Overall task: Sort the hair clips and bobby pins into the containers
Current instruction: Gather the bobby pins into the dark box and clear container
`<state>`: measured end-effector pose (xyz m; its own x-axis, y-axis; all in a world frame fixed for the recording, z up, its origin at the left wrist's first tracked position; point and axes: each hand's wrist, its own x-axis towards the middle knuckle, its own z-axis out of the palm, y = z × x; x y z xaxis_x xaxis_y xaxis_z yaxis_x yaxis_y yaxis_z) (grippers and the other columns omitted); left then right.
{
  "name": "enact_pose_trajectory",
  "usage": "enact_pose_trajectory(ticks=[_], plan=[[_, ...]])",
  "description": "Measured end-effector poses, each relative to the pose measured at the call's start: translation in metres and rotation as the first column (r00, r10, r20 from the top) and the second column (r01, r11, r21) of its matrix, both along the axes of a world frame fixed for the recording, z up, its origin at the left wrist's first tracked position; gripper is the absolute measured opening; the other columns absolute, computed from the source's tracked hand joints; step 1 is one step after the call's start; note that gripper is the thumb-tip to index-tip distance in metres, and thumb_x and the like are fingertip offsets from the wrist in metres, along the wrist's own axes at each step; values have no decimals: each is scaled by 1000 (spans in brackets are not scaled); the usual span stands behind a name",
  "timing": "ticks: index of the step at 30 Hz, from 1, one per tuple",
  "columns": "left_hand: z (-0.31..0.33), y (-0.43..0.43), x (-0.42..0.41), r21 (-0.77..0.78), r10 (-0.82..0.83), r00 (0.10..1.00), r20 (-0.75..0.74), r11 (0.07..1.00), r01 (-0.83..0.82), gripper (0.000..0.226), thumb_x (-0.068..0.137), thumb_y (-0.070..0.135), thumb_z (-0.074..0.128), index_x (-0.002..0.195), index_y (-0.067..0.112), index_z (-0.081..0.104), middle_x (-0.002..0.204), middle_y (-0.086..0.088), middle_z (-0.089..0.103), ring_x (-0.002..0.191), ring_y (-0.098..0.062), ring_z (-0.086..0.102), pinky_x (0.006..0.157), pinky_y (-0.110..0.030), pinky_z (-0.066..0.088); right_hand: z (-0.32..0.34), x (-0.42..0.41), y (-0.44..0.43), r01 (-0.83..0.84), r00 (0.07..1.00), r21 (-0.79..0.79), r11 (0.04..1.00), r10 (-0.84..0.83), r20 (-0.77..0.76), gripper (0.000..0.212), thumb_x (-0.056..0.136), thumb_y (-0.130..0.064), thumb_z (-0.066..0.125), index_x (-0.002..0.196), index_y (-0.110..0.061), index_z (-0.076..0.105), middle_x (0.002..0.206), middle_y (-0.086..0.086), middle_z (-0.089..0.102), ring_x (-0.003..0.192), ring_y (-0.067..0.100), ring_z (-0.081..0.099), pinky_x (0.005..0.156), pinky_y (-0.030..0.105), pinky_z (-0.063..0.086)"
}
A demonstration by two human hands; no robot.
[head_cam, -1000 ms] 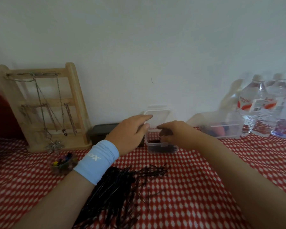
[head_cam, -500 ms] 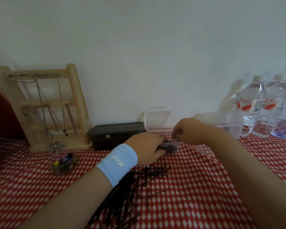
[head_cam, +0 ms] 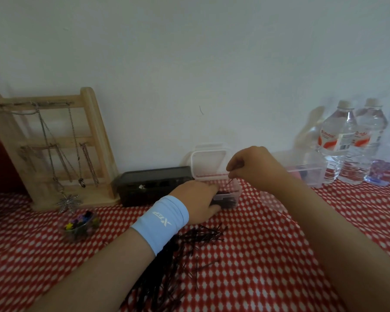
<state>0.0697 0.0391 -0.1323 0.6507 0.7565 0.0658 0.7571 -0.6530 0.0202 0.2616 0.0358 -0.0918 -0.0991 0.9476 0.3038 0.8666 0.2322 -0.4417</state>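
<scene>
Thin black metal bobby pin (head_cam: pixel 230 182) pinched by right hand (head_cam: pixel 254 170) above small clear plastic container (head_cam: pixel 232 198), which left hand (head_cam: pixel 197 202) grips; drop-in step, next needs release inside.

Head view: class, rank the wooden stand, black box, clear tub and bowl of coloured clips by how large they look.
1. wooden stand
2. black box
3. clear tub and bowl of coloured clips: about alike; the left hand hides part of the tub, so no ranking.
</scene>
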Motion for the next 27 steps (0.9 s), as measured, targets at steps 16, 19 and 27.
enact_pose_trajectory(ticks=[16, 19, 27], plan=[[-2, -19, -27, 7, -74, 974, 213, 997, 74, 37, 94, 32, 53, 131, 28, 52, 124, 5, 60, 110, -13, 56, 96, -35, 49, -7, -13, -6, 98, 925, -94, 991, -56, 377, 17, 84, -44, 74, 93, -30, 77, 96, -11, 62, 84, 11, 64, 81, 31, 56], [-9, -17, -23, 37, -78, 984, 160, 997, 73, 44, 93, 36, 52, 136, 27, 46, 126, 2, 59, 112, -17, 56, 95, -39, 49, -5, -13, -7, 164, 906, -152, 975, -87, 414, 20, 85, -41, 71, 94, -24, 76, 89, -5, 69, 75, 12, 66, 77, 33, 60], [-13, -16, -22, 19, -28, 982, 188, 1000, 24, 50, 95, 37, 49, 143, 31, 37, 130, 0, 57, 114, -20, 56, 96, -39, 49, 12, -11, -8, 166, 834, -5, 986, -138, 534, 18, 96, -39, 61, 101, -26, 72, 97, -6, 67, 85, 14, 64, 82, 35, 56]])
